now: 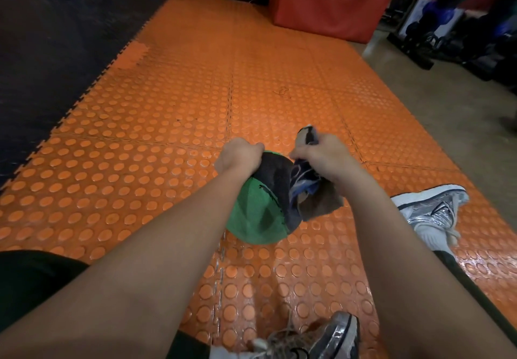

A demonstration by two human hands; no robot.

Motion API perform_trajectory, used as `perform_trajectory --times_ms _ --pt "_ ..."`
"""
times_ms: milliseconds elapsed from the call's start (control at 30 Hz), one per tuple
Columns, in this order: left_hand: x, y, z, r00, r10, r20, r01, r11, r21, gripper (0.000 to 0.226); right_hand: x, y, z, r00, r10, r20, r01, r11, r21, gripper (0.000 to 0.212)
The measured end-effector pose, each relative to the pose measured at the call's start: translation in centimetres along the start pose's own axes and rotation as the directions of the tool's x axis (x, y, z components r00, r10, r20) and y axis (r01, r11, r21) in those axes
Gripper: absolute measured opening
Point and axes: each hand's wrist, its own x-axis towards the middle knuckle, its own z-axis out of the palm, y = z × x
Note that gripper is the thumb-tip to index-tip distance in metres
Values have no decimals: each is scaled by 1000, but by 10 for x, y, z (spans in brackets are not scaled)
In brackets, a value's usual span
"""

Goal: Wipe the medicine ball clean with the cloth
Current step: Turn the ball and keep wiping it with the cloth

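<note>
Here the green and black medicine ball (258,213) sits on the orange studded floor mat (156,123) between the person's shoes. The left hand (237,155) curls over its top, steadying it; the right hand (324,157) clutches the bunched cloth (305,187) against its side. A hard stroke could roll the ball off, since only that top grip restrains it.

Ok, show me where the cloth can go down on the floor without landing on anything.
Best patch: the orange studded mat left of the medicine ball, bare up to the black mat. Also bare beyond both hands, toward the red pad. Crowded: right of the ball by the shoe, and near the lower shoe.
</note>
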Motion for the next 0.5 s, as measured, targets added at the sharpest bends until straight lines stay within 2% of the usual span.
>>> perform_trajectory --times_ms 67,100,167,267,400,500 --pt "-1 1 0 1000 -3 -11 3 1000 12 35 -3 1 9 993 -5 118 29 979 -203 18" --pt "0 2 0 1000 -6 -10 6 1000 10 36 -5 3 17 991 -33 132 66 964 -257 17" --pt "1 2 0 1000 -7 -3 7 1000 0 37 -4 7 32 992 -112 57 124 938 -323 18" --pt "1 0 1 1000 6 -8 -6 1000 -4 38 6 8 46 981 -175 -86 130 914 -384 31" --pt "-1 0 3 1000 17 -19 -17 1000 13 38 26 0 48 980 -166 -112 98 886 -454 39" --pt "1 -1 0 1000 -19 -7 18 999 -33 35 24 1 56 960 -215 -180 99 861 -498 41"
